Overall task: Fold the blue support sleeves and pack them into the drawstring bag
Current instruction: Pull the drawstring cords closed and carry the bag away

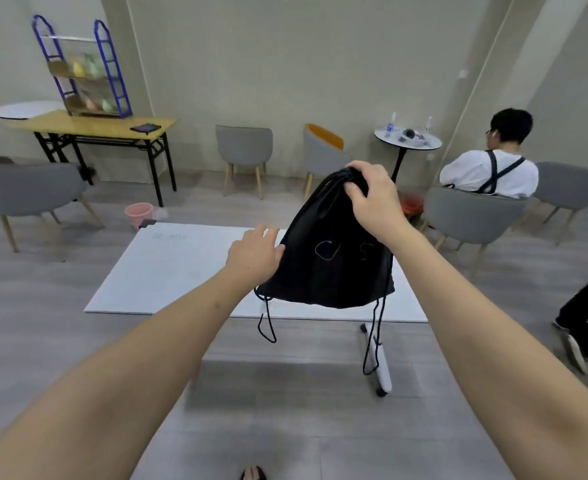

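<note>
A black drawstring bag (pixel 330 268) stands upright on the white table (pixel 168 271), its mouth bunched together at the top. My right hand (pixel 372 199) grips that gathered top. My left hand (pixel 256 256) presses against the bag's left side with its fingers spread and fairly straight. Two black cords (pixel 372 337) hang from the bag's lower corners over the table's front edge. No blue support sleeves are in sight; the bag's inside is hidden.
Grey chairs (pixel 244 150) line the far wall, and a pink bin (pixel 139 213) sits behind the table. A person in white (pixel 489 171) sits at the right by a small round table (pixel 408 140). Someone's dark legs (pixel 586 323) stand at the right edge.
</note>
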The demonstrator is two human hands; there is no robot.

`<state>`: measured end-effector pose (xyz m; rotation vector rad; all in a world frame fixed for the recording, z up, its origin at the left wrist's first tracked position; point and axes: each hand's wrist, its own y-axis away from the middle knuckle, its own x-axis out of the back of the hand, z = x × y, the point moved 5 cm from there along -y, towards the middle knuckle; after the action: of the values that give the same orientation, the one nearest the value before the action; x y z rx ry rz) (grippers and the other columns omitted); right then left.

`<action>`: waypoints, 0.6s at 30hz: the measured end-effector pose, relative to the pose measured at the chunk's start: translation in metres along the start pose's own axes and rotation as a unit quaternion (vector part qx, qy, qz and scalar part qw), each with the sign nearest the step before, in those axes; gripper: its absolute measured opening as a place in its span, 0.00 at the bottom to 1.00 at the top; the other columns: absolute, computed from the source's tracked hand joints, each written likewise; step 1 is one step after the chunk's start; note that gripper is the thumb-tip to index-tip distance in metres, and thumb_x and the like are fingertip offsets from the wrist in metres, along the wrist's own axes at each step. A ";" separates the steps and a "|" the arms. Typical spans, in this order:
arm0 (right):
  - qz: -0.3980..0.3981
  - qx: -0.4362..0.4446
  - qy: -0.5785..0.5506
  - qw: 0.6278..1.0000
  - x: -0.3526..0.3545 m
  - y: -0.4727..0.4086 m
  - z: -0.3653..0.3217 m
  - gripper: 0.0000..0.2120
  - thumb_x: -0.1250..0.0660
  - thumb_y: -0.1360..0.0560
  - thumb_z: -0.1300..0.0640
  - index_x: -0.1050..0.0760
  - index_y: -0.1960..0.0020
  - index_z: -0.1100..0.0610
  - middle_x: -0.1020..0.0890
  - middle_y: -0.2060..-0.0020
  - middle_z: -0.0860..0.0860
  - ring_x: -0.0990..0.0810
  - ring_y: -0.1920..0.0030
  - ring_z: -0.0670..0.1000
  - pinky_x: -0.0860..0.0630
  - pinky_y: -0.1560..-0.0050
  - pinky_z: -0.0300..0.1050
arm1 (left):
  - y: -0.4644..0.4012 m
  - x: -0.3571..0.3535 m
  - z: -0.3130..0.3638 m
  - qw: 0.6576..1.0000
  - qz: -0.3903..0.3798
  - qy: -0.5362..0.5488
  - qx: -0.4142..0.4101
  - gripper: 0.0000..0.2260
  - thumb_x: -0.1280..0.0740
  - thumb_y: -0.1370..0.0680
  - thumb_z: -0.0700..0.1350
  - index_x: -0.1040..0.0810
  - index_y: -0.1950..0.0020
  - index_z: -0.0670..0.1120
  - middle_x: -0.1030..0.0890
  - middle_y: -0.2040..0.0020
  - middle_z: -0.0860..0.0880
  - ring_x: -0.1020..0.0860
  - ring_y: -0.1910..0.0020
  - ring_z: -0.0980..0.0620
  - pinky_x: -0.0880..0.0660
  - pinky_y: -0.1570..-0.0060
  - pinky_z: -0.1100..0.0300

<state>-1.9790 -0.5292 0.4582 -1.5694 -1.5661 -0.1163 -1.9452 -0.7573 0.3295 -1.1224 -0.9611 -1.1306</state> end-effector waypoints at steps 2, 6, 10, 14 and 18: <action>0.017 0.003 -0.001 1.000 -0.003 -0.041 0.005 0.15 0.35 0.18 0.59 0.25 0.32 0.54 0.26 0.45 0.50 0.27 0.44 0.48 0.36 0.39 0.36 | -0.047 0.005 -0.005 1.000 0.005 0.021 -0.011 0.20 0.45 0.16 0.56 0.32 0.27 0.50 0.28 0.31 0.48 0.27 0.34 0.43 0.25 0.45 0.46; 0.034 0.004 -0.002 0.999 -0.015 -0.116 0.018 0.15 0.35 0.18 0.58 0.24 0.33 0.53 0.24 0.45 0.51 0.27 0.45 0.47 0.36 0.40 0.36 | -0.131 0.015 -0.011 0.999 0.019 0.034 -0.035 0.19 0.44 0.17 0.56 0.32 0.28 0.50 0.27 0.32 0.48 0.27 0.36 0.42 0.24 0.44 0.44; 0.036 -0.007 -0.012 0.999 -0.036 -0.168 0.039 0.14 0.35 0.18 0.58 0.24 0.33 0.52 0.24 0.43 0.52 0.27 0.43 0.47 0.36 0.39 0.37 | -0.189 0.012 -0.019 0.999 0.011 0.029 -0.033 0.20 0.44 0.16 0.56 0.33 0.26 0.51 0.28 0.30 0.48 0.28 0.34 0.42 0.26 0.43 0.45; 0.029 -0.011 -0.015 0.999 -0.061 -0.205 0.069 0.14 0.35 0.18 0.59 0.24 0.33 0.53 0.25 0.44 0.50 0.27 0.44 0.47 0.36 0.40 0.35 | -0.234 -0.005 -0.026 0.999 -0.003 0.028 -0.026 0.19 0.44 0.16 0.55 0.33 0.27 0.50 0.28 0.31 0.47 0.28 0.35 0.42 0.27 0.44 0.46; -0.015 -0.026 -0.004 1.000 -0.101 -0.227 0.115 0.14 0.35 0.18 0.58 0.25 0.33 0.52 0.25 0.43 0.49 0.26 0.42 0.48 0.36 0.39 0.38 | -0.260 -0.037 -0.033 0.999 -0.030 0.035 -0.009 0.20 0.44 0.16 0.55 0.33 0.26 0.50 0.28 0.30 0.47 0.27 0.35 0.42 0.25 0.44 0.45</action>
<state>-2.2476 -0.5777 0.4405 -1.5888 -1.6047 -0.1671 -2.2065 -0.7977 0.3328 -1.0677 -0.9357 -1.2212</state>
